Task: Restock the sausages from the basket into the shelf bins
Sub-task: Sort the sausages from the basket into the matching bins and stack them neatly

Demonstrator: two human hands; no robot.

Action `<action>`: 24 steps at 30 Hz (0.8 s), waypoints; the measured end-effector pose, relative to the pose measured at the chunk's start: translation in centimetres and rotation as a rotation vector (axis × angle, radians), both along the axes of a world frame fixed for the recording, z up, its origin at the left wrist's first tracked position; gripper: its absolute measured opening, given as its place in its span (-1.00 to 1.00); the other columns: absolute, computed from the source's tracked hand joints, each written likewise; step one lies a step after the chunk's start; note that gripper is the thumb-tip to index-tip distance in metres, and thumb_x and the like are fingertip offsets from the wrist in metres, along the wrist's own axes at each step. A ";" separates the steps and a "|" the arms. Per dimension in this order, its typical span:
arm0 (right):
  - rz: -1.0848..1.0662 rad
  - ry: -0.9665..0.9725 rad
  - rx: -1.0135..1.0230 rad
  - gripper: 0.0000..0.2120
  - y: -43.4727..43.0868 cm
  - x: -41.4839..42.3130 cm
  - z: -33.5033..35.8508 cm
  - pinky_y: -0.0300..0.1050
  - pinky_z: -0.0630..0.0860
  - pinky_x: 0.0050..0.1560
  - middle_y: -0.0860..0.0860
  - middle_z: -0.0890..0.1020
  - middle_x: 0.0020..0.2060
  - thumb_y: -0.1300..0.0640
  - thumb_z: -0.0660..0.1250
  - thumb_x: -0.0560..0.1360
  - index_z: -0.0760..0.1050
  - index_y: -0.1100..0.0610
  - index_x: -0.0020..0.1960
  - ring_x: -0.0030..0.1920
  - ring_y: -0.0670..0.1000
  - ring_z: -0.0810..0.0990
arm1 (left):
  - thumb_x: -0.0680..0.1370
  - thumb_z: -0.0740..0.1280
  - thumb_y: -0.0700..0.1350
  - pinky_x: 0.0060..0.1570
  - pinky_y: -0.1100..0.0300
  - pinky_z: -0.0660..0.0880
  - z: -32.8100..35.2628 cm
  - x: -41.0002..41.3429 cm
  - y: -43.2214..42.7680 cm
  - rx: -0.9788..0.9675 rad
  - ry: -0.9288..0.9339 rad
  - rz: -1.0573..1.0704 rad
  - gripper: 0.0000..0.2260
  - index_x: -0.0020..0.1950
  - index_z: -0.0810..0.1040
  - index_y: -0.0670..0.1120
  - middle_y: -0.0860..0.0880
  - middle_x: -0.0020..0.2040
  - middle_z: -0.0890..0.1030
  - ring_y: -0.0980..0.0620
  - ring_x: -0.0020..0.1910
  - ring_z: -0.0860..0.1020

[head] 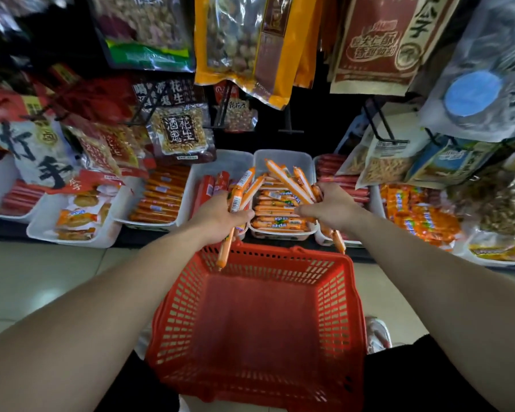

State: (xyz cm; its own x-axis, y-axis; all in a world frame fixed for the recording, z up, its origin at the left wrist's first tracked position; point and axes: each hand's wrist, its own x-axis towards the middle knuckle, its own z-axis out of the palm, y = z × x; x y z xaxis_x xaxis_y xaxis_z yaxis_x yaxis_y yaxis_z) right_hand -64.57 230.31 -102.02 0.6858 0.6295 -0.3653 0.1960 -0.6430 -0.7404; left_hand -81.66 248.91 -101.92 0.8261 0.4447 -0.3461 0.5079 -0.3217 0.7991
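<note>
Basket [176,307] is bright red plastic w/ a slotted grid pattern on all the walls. Sausages [241,188] are orange w/ white barcode labels + a bit of green print. Bin [283,157] is plain white. Sticks [205,191] in the next bin are solid red. Hanging bag [295,60] is yellow-orange, the paper bag [375,40] brown-red w/ cream lettering. Floor tiles [42,278] are beige, my shorts [414,376] blk.

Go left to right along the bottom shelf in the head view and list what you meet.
Red sausages, snack packs, orange sausages, left hand, middle bin, right hand, orange packets.
</note>
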 end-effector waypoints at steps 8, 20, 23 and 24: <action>0.085 -0.170 -0.254 -0.54 4.2 6.5 -6.9 -0.16 0.47 -0.29 0.04 0.60 -0.11 0.13 0.53 0.37 0.46 0.11 0.21 -0.16 0.04 0.61 | 0.56 0.43 0.02 -0.06 0.12 0.58 -5.5 2.7 4.1 0.086 0.085 0.005 -0.85 0.03 0.47 0.10 0.04 -0.11 0.65 -0.03 -0.08 0.66; 0.241 -0.232 -0.255 -0.39 7.2 8.1 -13.6 -0.19 0.48 0.05 -0.04 0.54 0.33 0.16 0.46 0.43 0.40 -0.11 0.43 0.24 0.03 0.55 | 0.55 0.43 0.03 -0.18 0.14 0.36 -9.5 4.8 8.0 0.228 0.155 0.019 -0.69 0.21 0.43 -0.01 0.00 -0.02 0.58 -0.05 -0.03 0.57; 0.073 -0.253 -0.185 -0.47 5.1 8.4 -13.7 -0.06 0.54 0.10 -0.03 0.60 0.23 0.18 0.35 0.46 0.42 -0.06 0.41 0.19 0.06 0.57 | 0.54 0.45 0.04 -0.17 0.15 0.45 -9.5 6.6 7.3 0.253 0.129 -0.055 -0.70 0.18 0.43 0.03 0.06 -0.04 0.59 0.00 -0.07 0.60; 0.020 -0.239 -0.159 -0.51 4.3 8.6 -13.7 -0.05 0.54 0.12 -0.02 0.61 0.19 0.21 0.32 0.47 0.45 -0.03 0.38 0.18 0.07 0.58 | 0.53 0.45 0.03 -0.22 0.21 0.44 -9.5 7.4 6.8 0.258 0.125 -0.077 -0.68 0.21 0.43 0.03 0.09 -0.06 0.59 0.05 -0.12 0.59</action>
State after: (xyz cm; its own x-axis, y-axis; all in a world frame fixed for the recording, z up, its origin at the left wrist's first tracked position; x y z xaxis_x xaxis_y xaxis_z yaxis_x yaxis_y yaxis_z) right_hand -55.97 234.64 -115.67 0.7523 0.5918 -0.2897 0.3668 -0.7413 -0.5621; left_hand -74.26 255.73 -111.40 0.8189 0.4689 -0.3310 0.5636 -0.5479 0.6183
